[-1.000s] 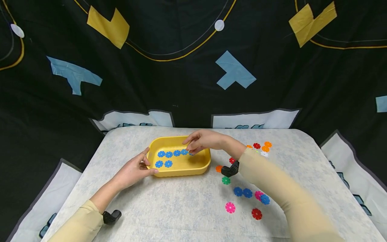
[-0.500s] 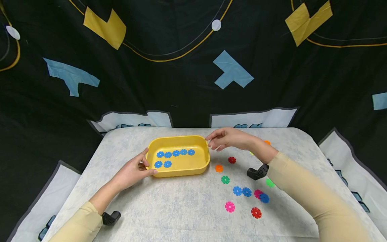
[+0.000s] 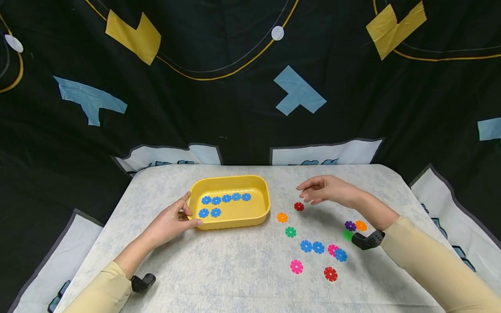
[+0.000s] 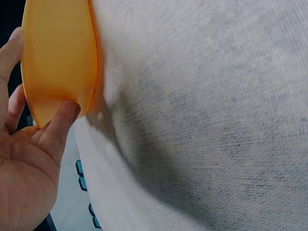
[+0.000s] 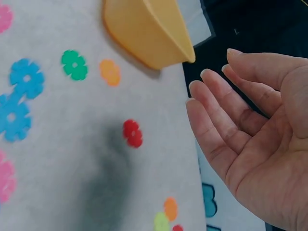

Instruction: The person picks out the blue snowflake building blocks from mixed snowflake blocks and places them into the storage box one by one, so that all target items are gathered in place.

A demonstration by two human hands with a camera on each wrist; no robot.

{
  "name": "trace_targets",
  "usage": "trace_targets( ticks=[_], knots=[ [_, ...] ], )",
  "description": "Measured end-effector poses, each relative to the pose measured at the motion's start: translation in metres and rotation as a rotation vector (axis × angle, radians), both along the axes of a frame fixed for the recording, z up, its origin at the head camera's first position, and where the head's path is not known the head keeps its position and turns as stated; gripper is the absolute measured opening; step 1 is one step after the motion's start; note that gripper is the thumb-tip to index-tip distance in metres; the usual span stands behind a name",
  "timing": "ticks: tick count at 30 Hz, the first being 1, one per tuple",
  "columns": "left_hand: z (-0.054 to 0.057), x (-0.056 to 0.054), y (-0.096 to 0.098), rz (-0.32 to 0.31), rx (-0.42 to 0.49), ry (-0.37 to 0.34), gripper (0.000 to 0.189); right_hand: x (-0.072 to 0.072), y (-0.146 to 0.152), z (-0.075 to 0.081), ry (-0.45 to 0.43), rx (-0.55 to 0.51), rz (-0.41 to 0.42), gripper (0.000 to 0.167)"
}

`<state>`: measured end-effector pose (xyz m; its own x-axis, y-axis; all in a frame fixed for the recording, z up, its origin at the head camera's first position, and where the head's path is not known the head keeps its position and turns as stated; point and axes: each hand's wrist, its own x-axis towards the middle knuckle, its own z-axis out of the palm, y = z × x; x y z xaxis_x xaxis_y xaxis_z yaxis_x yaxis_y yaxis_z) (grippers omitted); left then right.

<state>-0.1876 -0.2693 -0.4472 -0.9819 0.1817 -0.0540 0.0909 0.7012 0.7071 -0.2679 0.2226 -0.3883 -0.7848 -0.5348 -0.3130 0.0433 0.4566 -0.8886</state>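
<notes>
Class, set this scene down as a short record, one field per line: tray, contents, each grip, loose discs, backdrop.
Tray: yellow, on the table
Contents: seven blue discs, five in the far row, two in the near row
Left grip: holds the tray's left end
Right grip: empty, above the table near a red disc
Loose discs: several colours, right of the tray
Backdrop: mostly black

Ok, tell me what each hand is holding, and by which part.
The left hand grips the yellow tray by its left end; the right hand holds nothing.
</notes>
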Motion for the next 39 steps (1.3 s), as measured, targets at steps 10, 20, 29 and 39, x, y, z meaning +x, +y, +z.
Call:
trace_targets(
  ticks=[10,20,29,39],
  knots=[
    [-0.002,0.000,-0.001,0.004,0.000,-0.016,0.060,0.034,0.033,-0.023,0.023,0.019,0.032,0.043],
    [-0.002,0.001,-0.001,0.012,0.016,-0.020,0.057,0.072,0.060,-0.044,-0.004,0.042,0.029,0.041],
    [-0.001,0.002,-0.001,0.010,0.013,-0.021,0.058,0.097,0.079,-0.056,0.040,0.077,0.004,0.039],
    [-0.002,0.002,0.000,0.002,0.018,-0.013,0.055,0.114,0.082,-0.066,0.106,0.151,-0.012,0.033]
  ],
)
